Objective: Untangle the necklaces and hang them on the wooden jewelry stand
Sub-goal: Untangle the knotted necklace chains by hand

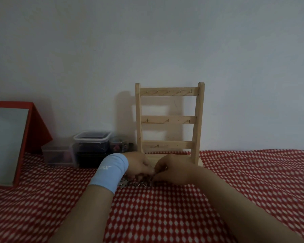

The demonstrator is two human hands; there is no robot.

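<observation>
A wooden jewelry stand (pixel 168 120) with three hook bars stands against the wall; none of its hooks carries anything. Just in front of its base lies a tangled clump of dark metal necklaces (pixel 139 183) with a snowflake-shaped pendant (pixel 124 183) at its left. My left hand (pixel 139 165), with a light blue wristband, and my right hand (pixel 174 170) meet over the clump. The fingertips of both hands pinch its chains. Most of the tangle is hidden under my hands.
A red cloth with white spots (pixel 165 216) covers the surface. Clear plastic boxes (pixel 91 148) and a small round jar (pixel 118 142) sit left of the stand. A red-framed mirror (pixel 7 146) leans at the far left.
</observation>
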